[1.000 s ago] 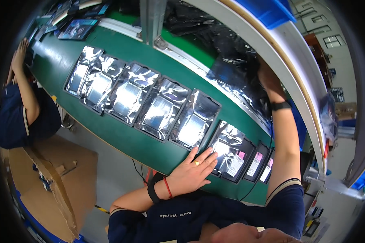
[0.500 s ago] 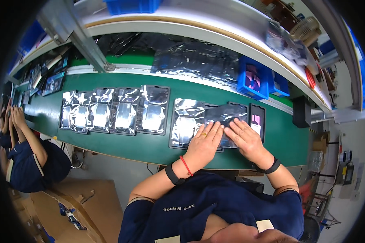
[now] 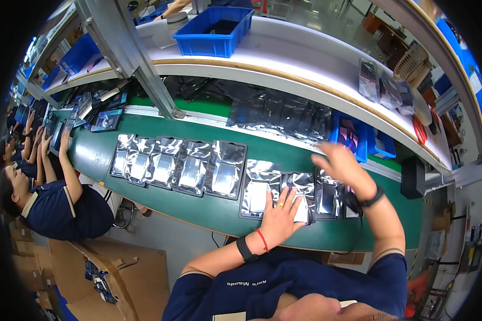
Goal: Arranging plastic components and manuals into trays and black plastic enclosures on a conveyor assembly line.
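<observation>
Against a shiny film-wrapped tray (image 3: 300, 184) my left hand (image 3: 280, 216) lies flat with its fingers spread. To its left, another black tray under clear film (image 3: 260, 188) holds a white rectangular piece. My right hand (image 3: 341, 165) is raised over the table near a blue bin (image 3: 341, 128), blurred by motion. Its thumb and fingers look apart, and nothing shows in them. Below it lies one more film-covered tray (image 3: 328, 199); the tray at the far right is partly hidden by a dark blurred thing (image 3: 353, 204) beside my right forearm.
Several film-covered black trays (image 3: 193, 166) overlap in a row on the green table (image 3: 198, 213). Dark plastic sheets (image 3: 281, 111) lie at the back. Above runs a white shelf (image 3: 284, 45) bearing a blue crate (image 3: 213, 33). A black box (image 3: 412, 177) stands right; co-workers sit left.
My right hand has lifted off the film and moved away, towards the blue bins. My left hand stays on the tray. The head view has shifted, showing more of the shelf and the co-workers.
</observation>
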Demonstrator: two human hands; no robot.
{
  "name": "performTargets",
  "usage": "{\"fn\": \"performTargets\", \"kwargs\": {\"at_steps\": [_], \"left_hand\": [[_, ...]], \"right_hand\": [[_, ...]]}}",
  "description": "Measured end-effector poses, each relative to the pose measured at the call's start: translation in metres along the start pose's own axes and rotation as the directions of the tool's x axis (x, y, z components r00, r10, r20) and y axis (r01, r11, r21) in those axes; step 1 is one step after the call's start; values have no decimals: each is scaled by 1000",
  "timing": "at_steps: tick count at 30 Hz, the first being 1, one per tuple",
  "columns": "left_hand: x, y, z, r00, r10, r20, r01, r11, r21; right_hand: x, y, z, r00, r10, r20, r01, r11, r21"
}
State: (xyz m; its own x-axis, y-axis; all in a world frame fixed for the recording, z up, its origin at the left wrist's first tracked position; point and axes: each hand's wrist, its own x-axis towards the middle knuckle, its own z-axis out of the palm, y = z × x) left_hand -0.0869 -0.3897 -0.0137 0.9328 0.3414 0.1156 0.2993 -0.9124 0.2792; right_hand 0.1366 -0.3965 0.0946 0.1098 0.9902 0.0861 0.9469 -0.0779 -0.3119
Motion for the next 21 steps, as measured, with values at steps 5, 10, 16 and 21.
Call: {"fn": "performTargets", "kwargs": {"at_steps": [5, 10, 16, 21], "left_hand": [[15, 8, -4, 992, 78, -95, -86, 993, -82], [-6, -5, 0, 999, 2, -51, -7, 994, -107], [-4, -4, -5, 997, 46, -68, -54, 992, -117], [-2, -7, 0, 999, 15, -41, -18, 996, -87]], "right_hand": [[188, 179, 66, 955, 111, -274, -174, 961, -215], [268, 113, 80, 937, -47, -345, -26, 979, -203], [239, 87, 61, 887, -22, -460, -94, 969, -227], [137, 30, 40, 963, -74, -259, -28, 929, -368]]}}
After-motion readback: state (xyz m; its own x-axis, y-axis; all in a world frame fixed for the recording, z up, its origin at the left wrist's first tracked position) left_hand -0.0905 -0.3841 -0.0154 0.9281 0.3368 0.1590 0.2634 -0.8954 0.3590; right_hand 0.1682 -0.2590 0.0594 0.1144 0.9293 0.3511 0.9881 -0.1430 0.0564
